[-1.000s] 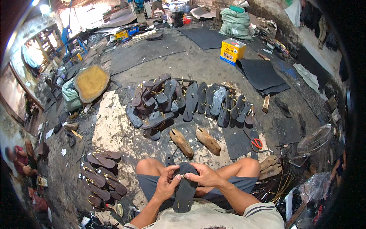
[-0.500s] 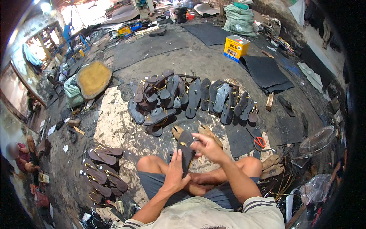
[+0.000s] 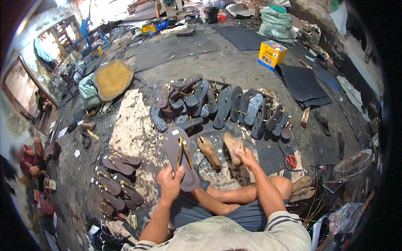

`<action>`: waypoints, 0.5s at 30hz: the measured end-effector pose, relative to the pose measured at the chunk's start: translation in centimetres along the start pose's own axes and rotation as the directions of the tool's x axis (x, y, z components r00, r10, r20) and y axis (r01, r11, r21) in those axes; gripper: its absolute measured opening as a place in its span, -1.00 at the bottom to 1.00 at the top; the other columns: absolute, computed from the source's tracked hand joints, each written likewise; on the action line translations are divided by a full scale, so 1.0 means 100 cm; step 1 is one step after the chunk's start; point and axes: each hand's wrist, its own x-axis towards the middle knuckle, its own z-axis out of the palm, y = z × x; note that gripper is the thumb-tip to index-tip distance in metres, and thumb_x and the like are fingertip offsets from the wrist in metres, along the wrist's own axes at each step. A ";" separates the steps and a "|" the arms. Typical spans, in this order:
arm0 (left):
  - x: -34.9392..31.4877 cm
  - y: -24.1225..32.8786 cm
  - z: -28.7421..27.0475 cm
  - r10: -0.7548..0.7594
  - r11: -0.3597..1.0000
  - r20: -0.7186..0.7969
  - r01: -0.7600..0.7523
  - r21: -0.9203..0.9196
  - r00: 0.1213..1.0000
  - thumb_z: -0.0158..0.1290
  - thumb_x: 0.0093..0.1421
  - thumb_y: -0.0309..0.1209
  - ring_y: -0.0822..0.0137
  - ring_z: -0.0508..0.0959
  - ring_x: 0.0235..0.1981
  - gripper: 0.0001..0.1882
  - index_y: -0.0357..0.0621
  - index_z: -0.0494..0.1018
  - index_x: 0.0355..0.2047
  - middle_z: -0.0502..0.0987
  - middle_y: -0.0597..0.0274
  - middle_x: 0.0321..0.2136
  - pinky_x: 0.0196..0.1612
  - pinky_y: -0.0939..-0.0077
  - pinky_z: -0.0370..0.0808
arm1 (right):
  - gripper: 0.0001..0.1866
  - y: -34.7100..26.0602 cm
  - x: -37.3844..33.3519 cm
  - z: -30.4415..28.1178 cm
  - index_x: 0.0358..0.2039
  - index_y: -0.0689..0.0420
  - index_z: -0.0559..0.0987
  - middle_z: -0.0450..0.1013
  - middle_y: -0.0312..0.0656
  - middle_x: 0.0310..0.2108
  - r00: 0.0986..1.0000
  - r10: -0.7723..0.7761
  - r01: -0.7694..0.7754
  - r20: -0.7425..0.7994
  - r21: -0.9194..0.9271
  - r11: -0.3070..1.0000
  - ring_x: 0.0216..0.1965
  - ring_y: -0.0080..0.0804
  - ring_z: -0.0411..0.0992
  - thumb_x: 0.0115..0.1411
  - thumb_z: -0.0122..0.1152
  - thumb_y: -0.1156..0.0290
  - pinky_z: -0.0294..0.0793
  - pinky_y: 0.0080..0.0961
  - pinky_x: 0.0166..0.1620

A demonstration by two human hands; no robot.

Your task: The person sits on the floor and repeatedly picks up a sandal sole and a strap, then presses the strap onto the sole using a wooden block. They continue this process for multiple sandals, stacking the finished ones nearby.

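Observation:
My left hand [image 3: 171,183] grips a brown flip-flop [image 3: 175,152] by its edge, thumb on the upper side. The flip-flop is raised, its footbed and gold-trimmed strap turned upward, with a small white sticker near one end. My right hand [image 3: 248,160] is closed at the near end of a wooden shoe last [image 3: 230,144]; a thin upright shape shows at its fingers, too small to tell. A second wooden last [image 3: 209,154] lies on the floor between the flip-flop and my right hand.
Several dark flip-flops [image 3: 222,108] lie beyond my hands, others [image 3: 109,186] to the left. Red-handled scissors [image 3: 291,161], more lasts [image 3: 302,187] and a fan [image 3: 352,163] are at right. Farther off stand a yellow box [image 3: 271,54] and a round wooden block [image 3: 113,80].
The flip-flop has moved left and turned, now showing its strapped upper side. My right hand has left it and closed at the right-hand last, which has turned. The view has shifted.

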 end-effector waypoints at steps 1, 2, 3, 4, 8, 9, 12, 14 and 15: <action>0.008 -0.012 -0.004 0.019 0.999 -0.039 -0.020 -0.026 0.999 0.03 0.38 -0.34 0.64 0.42 -0.34 -0.71 -0.32 0.45 -0.03 0.52 0.38 -0.31 -0.26 0.71 0.40 | -0.50 -0.014 -0.003 0.006 0.14 0.23 0.43 0.51 -0.25 -0.09 0.999 -0.008 0.004 0.040 0.108 0.994 -0.12 -0.51 0.46 0.24 0.29 0.36 0.48 -0.49 -0.02; 0.011 -0.022 -0.009 0.023 0.999 -0.090 -0.027 -0.047 0.996 0.01 0.39 -0.33 0.64 0.41 -0.34 -0.70 -0.32 0.45 -0.02 0.51 0.39 -0.31 -0.27 0.72 0.39 | -0.47 -0.052 -0.019 0.025 0.19 0.21 0.39 0.48 -0.21 -0.01 0.994 0.000 -0.040 0.112 0.350 0.936 -0.08 -0.47 0.46 0.23 0.28 0.38 0.47 -0.47 0.00; 0.014 -0.021 -0.010 0.040 0.995 -0.119 -0.050 -0.085 0.992 -0.01 0.40 -0.31 0.63 0.39 -0.34 -0.68 -0.32 0.45 -0.01 0.50 0.39 -0.31 -0.27 0.69 0.39 | -0.46 -0.091 -0.044 0.040 0.17 0.25 0.41 0.49 -0.18 -0.02 0.991 -0.077 0.026 0.111 0.399 0.917 -0.07 -0.45 0.46 0.22 0.27 0.34 0.45 -0.47 0.02; 0.020 -0.017 -0.011 0.058 0.989 -0.143 -0.076 -0.123 0.988 -0.02 0.40 -0.29 0.61 0.38 -0.34 -0.67 -0.32 0.45 0.00 0.49 0.40 -0.31 -0.28 0.67 0.38 | -0.45 -0.125 -0.071 0.051 0.15 0.29 0.42 0.50 -0.15 -0.04 0.984 -0.152 0.093 0.098 0.448 0.889 -0.06 -0.44 0.45 0.21 0.27 0.30 0.43 -0.47 0.04; 0.041 -0.014 -0.020 0.198 0.961 -0.215 -0.145 0.237 0.956 -0.06 0.40 -0.26 0.52 0.37 -0.42 -0.68 -0.33 0.45 -0.09 0.44 0.25 -0.51 -0.36 0.50 0.38 | -0.38 -0.189 -0.161 0.071 0.20 0.35 0.36 0.48 -0.13 0.00 0.944 -0.277 0.181 0.179 0.420 0.889 0.00 -0.41 0.43 0.19 0.27 0.30 0.39 -0.48 0.10; 0.043 -0.004 -0.014 0.264 0.938 -0.230 -0.194 0.287 0.937 -0.11 0.42 -0.24 0.43 0.45 -0.39 -0.63 -0.34 0.44 -0.05 0.51 0.10 -0.48 -0.32 0.42 0.42 | -0.36 -0.199 -0.178 0.071 0.20 0.36 0.36 0.47 -0.13 0.00 0.935 -0.264 0.164 0.237 0.369 0.915 0.01 -0.41 0.43 0.18 0.28 0.31 0.39 -0.48 0.11; 0.042 -0.003 -0.005 0.370 0.909 -0.279 -0.284 0.305 0.886 -0.21 0.41 -0.23 0.00 0.61 -0.25 -0.56 -0.35 0.40 0.07 0.59 -0.21 -0.31 -0.20 0.23 0.49 | -0.36 -0.213 -0.202 0.093 0.19 0.39 0.37 0.49 -0.06 -0.01 0.950 -0.236 0.164 0.203 0.319 0.933 0.02 -0.38 0.44 0.15 0.31 0.35 0.42 -0.45 0.10; 0.026 0.005 0.006 0.399 0.897 -0.250 -0.320 0.304 0.882 -0.22 0.39 -0.25 -0.11 0.60 -0.25 -0.56 -0.35 0.39 0.07 0.58 -0.23 -0.31 -0.21 0.21 0.48 | -0.37 -0.202 -0.203 0.108 0.18 0.39 0.37 0.49 -0.01 0.00 0.959 -0.254 0.214 0.122 0.272 0.938 0.03 -0.37 0.44 0.15 0.31 0.36 0.43 -0.43 0.08; 0.017 0.004 0.009 0.413 0.892 -0.234 -0.338 0.300 0.880 -0.23 0.38 -0.26 -0.16 0.59 -0.25 -0.55 -0.36 0.39 0.08 0.57 -0.24 -0.31 -0.21 0.21 0.48 | -0.35 -0.194 -0.202 0.122 0.19 0.38 0.36 0.49 0.07 -0.02 0.935 -0.352 0.338 0.036 0.199 0.920 0.01 -0.30 0.47 0.14 0.32 0.35 0.47 -0.38 0.04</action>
